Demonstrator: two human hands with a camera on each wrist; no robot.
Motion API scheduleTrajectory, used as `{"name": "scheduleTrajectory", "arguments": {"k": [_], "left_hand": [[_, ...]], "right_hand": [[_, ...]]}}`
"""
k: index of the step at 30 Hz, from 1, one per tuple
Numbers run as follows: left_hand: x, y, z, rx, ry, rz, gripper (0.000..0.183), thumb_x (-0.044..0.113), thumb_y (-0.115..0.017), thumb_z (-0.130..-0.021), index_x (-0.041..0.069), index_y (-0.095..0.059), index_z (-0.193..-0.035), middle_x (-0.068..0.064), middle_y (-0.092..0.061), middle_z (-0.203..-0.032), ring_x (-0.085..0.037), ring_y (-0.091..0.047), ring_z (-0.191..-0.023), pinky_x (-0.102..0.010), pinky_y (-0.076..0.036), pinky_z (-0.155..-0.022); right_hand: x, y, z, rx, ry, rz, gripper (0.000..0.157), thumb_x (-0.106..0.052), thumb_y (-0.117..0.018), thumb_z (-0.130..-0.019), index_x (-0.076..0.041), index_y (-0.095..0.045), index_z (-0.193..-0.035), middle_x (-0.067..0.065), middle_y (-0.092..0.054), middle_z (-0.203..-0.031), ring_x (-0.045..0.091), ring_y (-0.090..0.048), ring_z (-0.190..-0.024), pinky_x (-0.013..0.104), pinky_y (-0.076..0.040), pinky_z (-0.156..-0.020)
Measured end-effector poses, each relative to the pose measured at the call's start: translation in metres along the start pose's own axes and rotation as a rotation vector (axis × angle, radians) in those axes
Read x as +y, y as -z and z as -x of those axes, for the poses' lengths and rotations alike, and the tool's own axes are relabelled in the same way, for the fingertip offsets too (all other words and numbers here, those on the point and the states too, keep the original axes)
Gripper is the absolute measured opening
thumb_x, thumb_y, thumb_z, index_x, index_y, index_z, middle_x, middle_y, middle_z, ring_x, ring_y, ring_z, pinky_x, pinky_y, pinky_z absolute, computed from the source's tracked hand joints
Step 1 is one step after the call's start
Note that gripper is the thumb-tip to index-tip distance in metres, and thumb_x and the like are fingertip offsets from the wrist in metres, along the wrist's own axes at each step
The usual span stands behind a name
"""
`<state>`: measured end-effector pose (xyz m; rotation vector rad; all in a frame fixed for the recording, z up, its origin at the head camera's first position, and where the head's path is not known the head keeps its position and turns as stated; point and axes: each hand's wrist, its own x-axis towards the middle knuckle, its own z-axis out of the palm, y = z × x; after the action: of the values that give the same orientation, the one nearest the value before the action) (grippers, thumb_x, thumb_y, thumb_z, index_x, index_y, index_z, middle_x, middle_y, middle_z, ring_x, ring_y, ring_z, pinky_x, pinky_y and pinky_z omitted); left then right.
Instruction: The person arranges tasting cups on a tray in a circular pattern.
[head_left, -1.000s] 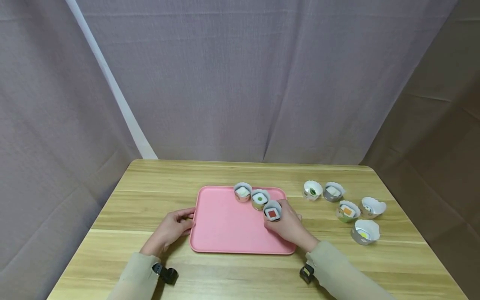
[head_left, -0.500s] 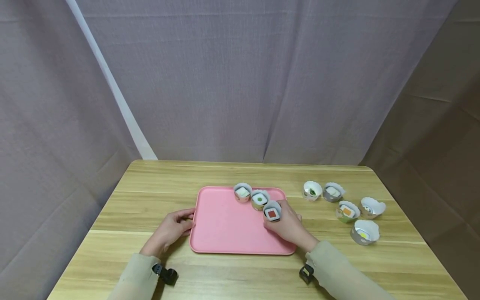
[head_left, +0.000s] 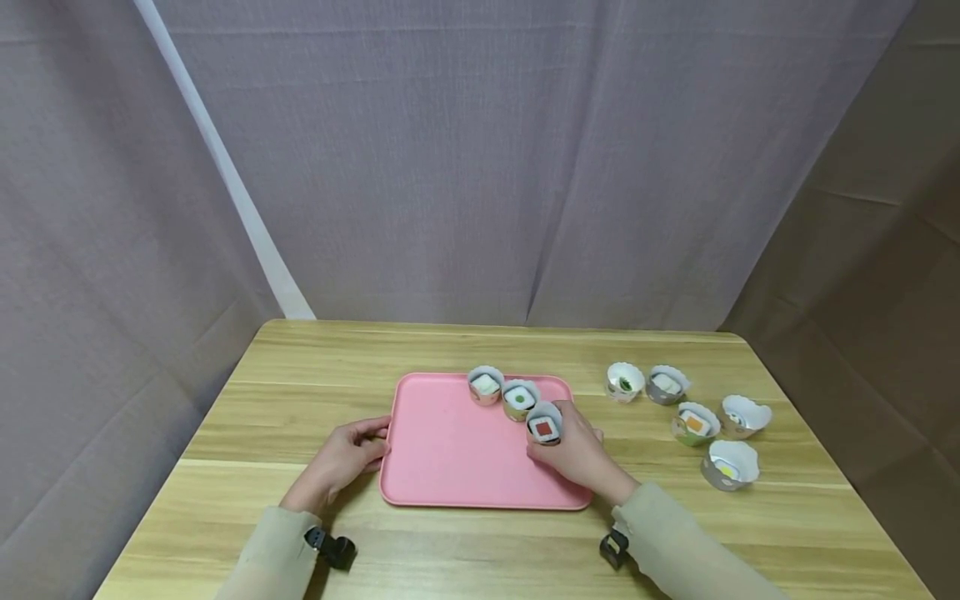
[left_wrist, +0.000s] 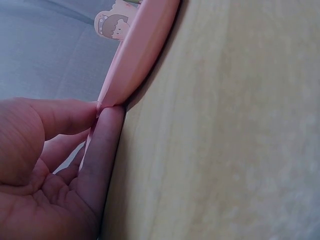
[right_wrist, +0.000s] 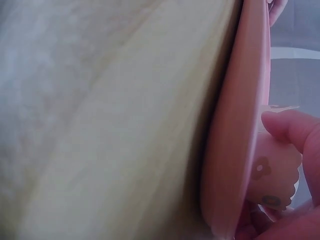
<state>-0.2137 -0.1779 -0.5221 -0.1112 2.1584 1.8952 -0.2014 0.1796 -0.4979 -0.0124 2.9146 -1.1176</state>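
A pink tray (head_left: 465, 467) lies on the wooden table. My left hand (head_left: 347, 457) pinches its left rim between thumb and finger, as the left wrist view shows up close on the tray edge (left_wrist: 132, 60). My right hand (head_left: 577, 450) grips a paper baking cup (head_left: 544, 423) on the tray's right side; a white block with a red square sits in it. In the right wrist view the cup's flower-printed wall (right_wrist: 274, 170) shows between thumb and fingers. Two more paper cups stand behind it on the tray, one with a green-dotted white piece (head_left: 520, 398), the other with a plain white piece (head_left: 486, 384).
Several filled paper cups stand right of the tray, among them one with a green piece (head_left: 625, 382), one with an orange square (head_left: 696, 423) and one with a yellow spot (head_left: 731, 465). Grey curtains (head_left: 420, 167) hang behind the table (head_left: 330, 358).
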Motion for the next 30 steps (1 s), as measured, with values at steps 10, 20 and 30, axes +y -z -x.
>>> {"name": "scheduleTrajectory", "arguments": {"k": [10, 20, 30], "left_hand": [[-0.002, 0.0, 0.0, -0.01, -0.008, 0.0, 0.045, -0.006, -0.059, -0.089, 0.003, -0.057, -0.134, -0.014, -0.059, -0.11, -0.021, -0.061, -0.087, -0.035, -0.058, -0.074], [-0.001, 0.0, 0.0, -0.021, -0.012, -0.001, 0.045, -0.006, -0.058, -0.09, 0.001, -0.056, -0.134, -0.015, -0.058, -0.112, -0.02, -0.06, -0.087, -0.034, -0.058, -0.073], [0.0, 0.0, 0.001, -0.014, -0.002, 0.008, 0.045, -0.006, -0.059, -0.09, 0.004, -0.057, -0.134, -0.014, -0.058, -0.11, -0.02, -0.061, -0.087, -0.035, -0.058, -0.074]], "right_hand": [[0.001, -0.001, 0.0, 0.002, 0.009, -0.007, 0.07, -0.028, -0.082, -0.075, -0.004, -0.046, -0.129, 0.008, -0.058, -0.112, 0.025, -0.053, -0.103, 0.044, -0.03, -0.086], [0.007, 0.022, 0.008, -0.043, 0.088, -0.164, 0.086, -0.03, -0.085, -0.073, -0.001, -0.037, -0.138, 0.016, -0.049, -0.12, 0.03, -0.051, -0.108, 0.046, -0.045, -0.095], [0.031, 0.058, 0.02, -0.05, 0.155, -0.112, 0.09, -0.036, -0.083, -0.076, -0.005, -0.034, -0.144, 0.021, -0.043, -0.132, 0.039, -0.047, -0.115, 0.054, -0.046, -0.093]]}}
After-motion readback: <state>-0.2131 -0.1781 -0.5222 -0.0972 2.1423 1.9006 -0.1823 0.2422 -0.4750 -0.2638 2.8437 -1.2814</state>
